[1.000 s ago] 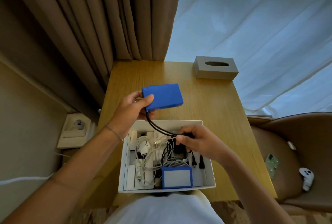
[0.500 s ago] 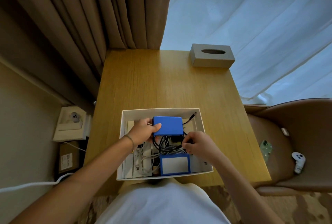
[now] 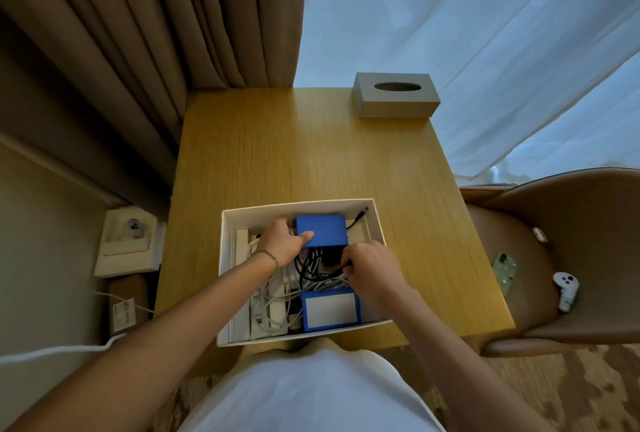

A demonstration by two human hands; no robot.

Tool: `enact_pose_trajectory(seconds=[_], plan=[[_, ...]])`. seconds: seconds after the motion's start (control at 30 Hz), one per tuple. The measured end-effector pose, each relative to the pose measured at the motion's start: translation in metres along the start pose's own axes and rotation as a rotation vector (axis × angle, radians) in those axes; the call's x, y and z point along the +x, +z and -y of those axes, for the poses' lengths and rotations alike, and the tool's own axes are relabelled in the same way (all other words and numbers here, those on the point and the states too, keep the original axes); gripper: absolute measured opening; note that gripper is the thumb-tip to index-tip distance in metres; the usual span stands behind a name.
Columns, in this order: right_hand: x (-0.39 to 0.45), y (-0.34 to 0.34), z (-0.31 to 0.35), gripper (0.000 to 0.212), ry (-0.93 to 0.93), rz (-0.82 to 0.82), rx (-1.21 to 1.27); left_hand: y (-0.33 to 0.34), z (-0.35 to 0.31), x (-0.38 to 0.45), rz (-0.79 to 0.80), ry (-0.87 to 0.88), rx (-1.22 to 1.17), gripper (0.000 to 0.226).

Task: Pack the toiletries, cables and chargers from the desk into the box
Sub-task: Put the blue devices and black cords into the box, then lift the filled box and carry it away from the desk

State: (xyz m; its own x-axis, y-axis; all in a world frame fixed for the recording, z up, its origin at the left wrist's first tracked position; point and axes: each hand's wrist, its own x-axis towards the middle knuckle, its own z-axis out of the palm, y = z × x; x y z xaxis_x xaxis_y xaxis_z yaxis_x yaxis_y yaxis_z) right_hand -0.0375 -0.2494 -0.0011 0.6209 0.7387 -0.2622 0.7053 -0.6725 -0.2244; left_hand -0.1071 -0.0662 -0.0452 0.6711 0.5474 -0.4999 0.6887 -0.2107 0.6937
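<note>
Blue packs: two rectangular blocks in the box (image 3: 377, 220); far pack (image 3: 325, 230) at the back, near pack (image 3: 330, 308), white-labelled, at the front.
Box: one, white card, open-topped, on a wooden desk (image 3: 294, 154).
Left hand (image 3: 282, 244): grips the far pack, thumb on top.
Right hand (image 3: 372, 268): curled over black cables (image 3: 308, 267), apparently pinching one.
White cables (image 3: 273, 300): tangled, uncountable.
Tissue box (image 3: 396, 95): one, grey.

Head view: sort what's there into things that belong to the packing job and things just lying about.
Job:
white box
blue pack, held by left hand
second blue pack
black cable, gripped by right hand
white cables

Lying about:
tissue box
phone and game controller on chair
wall socket
</note>
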Motion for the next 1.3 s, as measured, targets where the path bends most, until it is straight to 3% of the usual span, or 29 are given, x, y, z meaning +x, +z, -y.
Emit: enact_pose_trajectory(seconds=[0.17,0.27,0.4,0.57,0.67,0.77,0.87,1.0,1.1,1.3], plan=[[0.008,0.004,0.001,0.008,0.003,0.05,-0.098,0.002,-0.006,0.0,-0.087,0.051,0.294,0.039],[0.01,0.008,0.001,0.001,-0.018,0.053,-0.114,0.001,-0.005,0.001,-0.11,0.039,0.241,0.036],[0.01,0.012,-0.002,0.009,-0.043,0.007,-0.1,-0.005,-0.007,-0.005,-0.042,0.036,0.182,0.023],[-0.001,0.002,-0.013,0.012,-0.02,-0.288,0.319,-0.032,-0.005,-0.035,-0.003,0.137,0.099,0.022],[-0.006,-0.006,-0.029,0.012,0.176,-0.421,0.484,-0.055,0.0,-0.062,-0.199,0.278,0.052,0.018],[-0.009,-0.008,-0.044,0.034,0.286,-0.392,0.493,-0.074,0.017,-0.082,-0.469,0.345,0.071,0.023],[-0.011,-0.003,-0.051,0.041,0.289,-0.241,0.311,-0.08,0.048,-0.091,-0.617,0.212,0.154,0.035],[-0.01,0.004,-0.053,0.039,0.248,-0.075,0.252,-0.07,0.077,-0.098,-0.634,0.016,0.157,0.04],[-0.008,0.004,-0.052,0.033,0.257,-0.073,0.241,-0.06,0.075,-0.1,-0.629,-0.027,0.153,0.031],[-0.007,0.006,-0.051,0.011,0.273,-0.076,0.199,-0.045,0.062,-0.103,-0.512,-0.08,0.339,0.039]])
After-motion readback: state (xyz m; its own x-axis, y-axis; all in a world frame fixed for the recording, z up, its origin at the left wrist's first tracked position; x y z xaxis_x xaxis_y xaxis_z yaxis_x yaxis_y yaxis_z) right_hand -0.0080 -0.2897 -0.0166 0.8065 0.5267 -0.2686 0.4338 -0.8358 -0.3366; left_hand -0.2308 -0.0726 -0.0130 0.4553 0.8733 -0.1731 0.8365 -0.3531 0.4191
